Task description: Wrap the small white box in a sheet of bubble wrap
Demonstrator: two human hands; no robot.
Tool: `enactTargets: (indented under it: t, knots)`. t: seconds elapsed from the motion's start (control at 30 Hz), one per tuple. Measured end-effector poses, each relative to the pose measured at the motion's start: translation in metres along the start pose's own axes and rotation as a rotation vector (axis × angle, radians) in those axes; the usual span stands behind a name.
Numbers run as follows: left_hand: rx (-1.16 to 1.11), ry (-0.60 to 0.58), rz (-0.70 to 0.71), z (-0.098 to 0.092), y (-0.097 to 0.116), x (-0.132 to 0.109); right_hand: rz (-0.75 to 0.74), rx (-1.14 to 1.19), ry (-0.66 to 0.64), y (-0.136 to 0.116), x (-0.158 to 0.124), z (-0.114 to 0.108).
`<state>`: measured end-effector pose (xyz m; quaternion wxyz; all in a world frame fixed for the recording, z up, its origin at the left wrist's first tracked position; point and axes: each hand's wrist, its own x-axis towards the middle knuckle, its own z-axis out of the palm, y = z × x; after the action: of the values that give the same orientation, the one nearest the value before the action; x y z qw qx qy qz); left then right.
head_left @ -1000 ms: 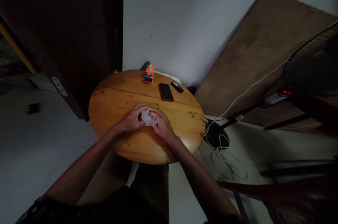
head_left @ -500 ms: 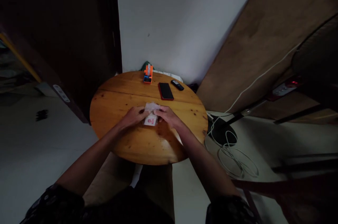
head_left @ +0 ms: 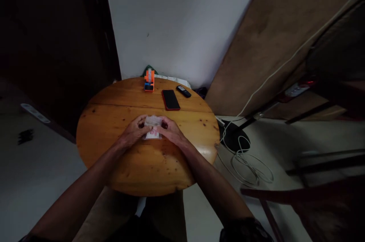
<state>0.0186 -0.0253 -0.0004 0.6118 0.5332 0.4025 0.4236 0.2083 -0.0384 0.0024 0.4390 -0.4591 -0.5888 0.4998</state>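
A small clear plastic packet [head_left: 153, 121] lies on the round wooden table [head_left: 119, 162], with a white piece bearing a pink print showing at its near end. My left hand [head_left: 133, 130] grips the packet's left side, thumb laid across its middle. From the right, my right hand [head_left: 172, 132] holds the opposite side, its thumb almost meeting the other one. Both sets of fingers curl around the edges and partly hide the packet.
Farther back on the table are an orange tape dispenser [head_left: 149, 80], a dark smartphone with red edges [head_left: 171, 100] and a small black keypad phone [head_left: 183, 91]. A white cable [head_left: 251, 166] lies coiled on the floor at right, by a black round stand base [head_left: 235, 141].
The camera view has shifted, so the table sits farther left. Both thumbs have come closer together over the packet, and my fingers now wrap its two sides more evenly.
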Motion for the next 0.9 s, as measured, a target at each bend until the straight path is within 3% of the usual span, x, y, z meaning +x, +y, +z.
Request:
enactTargets:
  t: [0.43, 0.63, 0.9]
  knots:
    - [-0.063, 0.013, 0.027, -0.001, -0.005, 0.000, 0.011, 0.023, 0.016, -0.001, -0.001, 0.003]
    - [-0.101, 0.007, 0.062, -0.001, -0.014, 0.007, 0.004, 0.028, 0.095, -0.002, 0.001, 0.004]
    - [0.013, 0.044, 0.107, -0.001, -0.012, 0.009, 0.004, -0.021, 0.147, 0.004, 0.009, 0.006]
